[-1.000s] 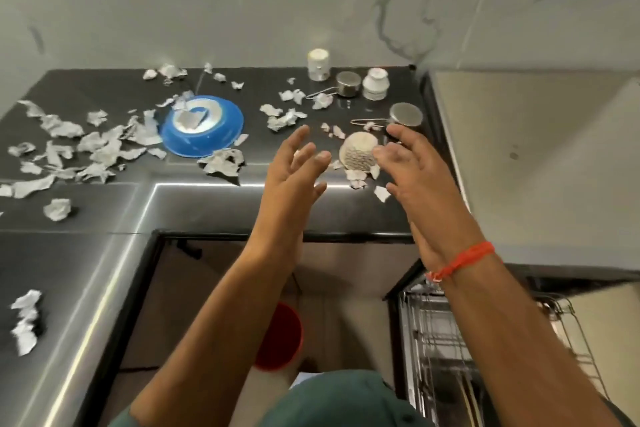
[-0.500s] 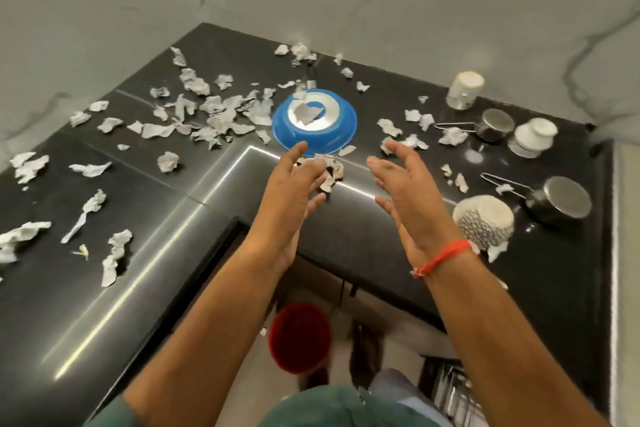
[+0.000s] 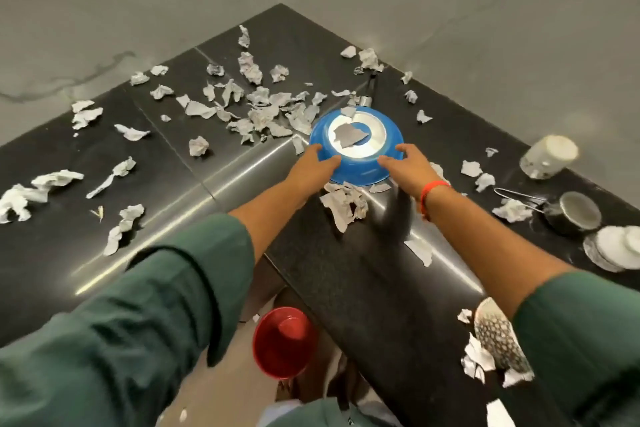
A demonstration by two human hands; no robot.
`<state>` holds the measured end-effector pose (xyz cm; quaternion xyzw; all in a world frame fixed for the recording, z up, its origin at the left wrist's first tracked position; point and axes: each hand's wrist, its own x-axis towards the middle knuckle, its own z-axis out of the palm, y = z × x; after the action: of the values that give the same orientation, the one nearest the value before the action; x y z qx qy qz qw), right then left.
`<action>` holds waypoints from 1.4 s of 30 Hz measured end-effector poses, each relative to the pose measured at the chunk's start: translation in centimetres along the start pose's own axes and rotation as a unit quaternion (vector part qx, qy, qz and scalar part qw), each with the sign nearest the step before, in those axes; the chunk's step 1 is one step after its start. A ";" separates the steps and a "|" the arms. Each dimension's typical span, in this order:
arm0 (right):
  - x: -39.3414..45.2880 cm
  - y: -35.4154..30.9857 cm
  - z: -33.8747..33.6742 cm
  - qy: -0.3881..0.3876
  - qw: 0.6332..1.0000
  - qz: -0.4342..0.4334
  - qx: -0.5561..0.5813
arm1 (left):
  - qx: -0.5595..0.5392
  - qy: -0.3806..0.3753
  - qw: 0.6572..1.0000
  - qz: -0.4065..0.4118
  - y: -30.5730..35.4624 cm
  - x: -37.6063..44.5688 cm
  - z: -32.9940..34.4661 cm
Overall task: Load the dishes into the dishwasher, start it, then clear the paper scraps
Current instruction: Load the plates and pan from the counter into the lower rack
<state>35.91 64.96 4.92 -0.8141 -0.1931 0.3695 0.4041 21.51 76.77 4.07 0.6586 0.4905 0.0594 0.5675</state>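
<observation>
Black polished countertop (image 3: 180, 204) is running into a corner below grey marbled walls, and dozens of torn paper scraps (image 3: 263, 107) are lying scattered over it, too many to count exactly. One blue bowl (image 3: 356, 149) is sitting upside down near the corner, with one scrap lying on its pale base. Two hands are reaching it: the left hand (image 3: 313, 168) is touching the bowl's left wall with fingers spread, and the right hand (image 3: 412, 168), with a red wrist thread, is touching its right wall, fingers likewise spread. The bowl is lying between the two sets of fingertips, resting on the counter.

At right, one white cup (image 3: 549, 156), one steel pan (image 3: 571, 213) with a wire handle and one white lidded dish (image 3: 616, 246) are standing. One patterned cup (image 3: 498, 336) is peeking out beside the right sleeve. One red bucket (image 3: 282, 343) is sitting on the floor below.
</observation>
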 end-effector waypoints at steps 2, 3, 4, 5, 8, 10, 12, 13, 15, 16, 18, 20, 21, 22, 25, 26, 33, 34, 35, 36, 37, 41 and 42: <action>1.9 -0.2 -0.5 -0.003 0.999 -0.002 -0.035 | 0.014 0.020 1.000 -0.002 0.4 1.3 0.2; 2.7 -0.3 -0.7 -0.006 0.999 0.000 -0.040 | 0.008 0.032 0.999 -0.006 0.7 1.9 0.2; 3.2 -0.5 -0.8 -0.011 0.999 0.002 -0.039 | -0.002 0.042 0.999 -0.013 1.1 2.4 0.2; 3.8 -0.5 -0.7 -0.017 0.999 0.002 -0.031 | -0.015 0.051 0.998 -0.020 1.5 2.8 0.2; 4.7 -0.3 -0.8 -0.039 0.999 0.002 -0.016 | -0.076 0.071 0.993 -0.053 2.4 4.3 0.2; 5.4 0.0 -1.0 -0.047 0.998 0.005 0.027 | -0.140 0.082 0.984 -0.079 2.8 4.8 -0.2; 5.8 -0.1 -1.7 -0.039 0.997 0.015 0.072 | -0.200 0.090 0.970 -0.105 2.7 5.4 -0.6; 6.2 0.0 -2.0 -0.031 0.996 0.020 0.084 | -0.220 0.097 0.964 -0.112 2.6 5.5 -0.7; 6.6 0.0 -2.4 -0.026 0.996 0.020 0.085 | -0.250 0.100 0.957 -0.111 2.5 6.0 -0.8; 6.9 0.1 -2.5 -0.027 0.996 0.021 0.083 | -0.260 0.094 0.956 -0.102 2.7 6.3 -0.7; 7.0 0.0 -2.5 -0.034 0.995 0.027 0.091 | -0.266 0.090 0.956 -0.086 3.4 6.6 -0.4; 6.6 -0.3 -2.7 -0.041 0.993 0.030 0.107 | -0.294 0.083 0.950 -0.063 4.7 6.3 -0.4; 6.6 -0.5 -2.9 -0.036 0.992 0.032 0.118 | -0.303 0.079 0.949 -0.048 5.5 6.2 -0.4; 6.5 -0.5 -3.2 -0.021 0.992 0.032 0.124 | -0.300 0.073 0.951 -0.030 6.3 6.0 -0.5; 6.0 -0.7 -4.5 0.043 0.988 0.031 0.147 | -0.245 0.073 0.966 0.031 8.7 4.9 -0.5; 5.8 -0.8 -5.0 0.056 0.986 0.023 0.153 | -0.210 0.079 0.973 0.056 9.3 4.4 -0.6; 4.8 -2.0 -6.9 0.112 0.977 -0.037 0.180 | -0.071 0.116 0.966 0.221 10.8 0.4 -2.0; 4.3 -2.4 -6.9 0.110 0.975 -0.042 0.186 | -0.074 0.120 0.963 0.232 11.1 -0.5 -2.2; 3.8 -2.9 -6.7 0.105 0.974 -0.049 0.193 | -0.082 0.127 0.960 0.235 11.3 -1.0 -2.5; 3.1 -3.4 -6.6 0.094 0.973 -0.049 0.204 | -0.096 0.132 0.958 0.236 11.4 -1.7 -2.8; 2.4 -3.8 -6.4 0.080 0.972 -0.044 0.216 | -0.117 0.134 0.957 0.230 11.5 -2.3 -3.2; -1.7 -4.7 -5.4 0.016 0.944 0.007 0.330 | -0.199 0.106 0.960 0.163 11.7 -4.9 -4.6; -2.7 -4.6 -5.1 0.005 0.928 0.014 0.373 | -0.203 0.089 0.963 0.151 11.5 -5.4 -4.7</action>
<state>37.96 63.43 11.83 -0.6093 -0.0276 0.4161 0.6744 22.38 77.57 17.55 0.5882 0.4113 0.3010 0.6279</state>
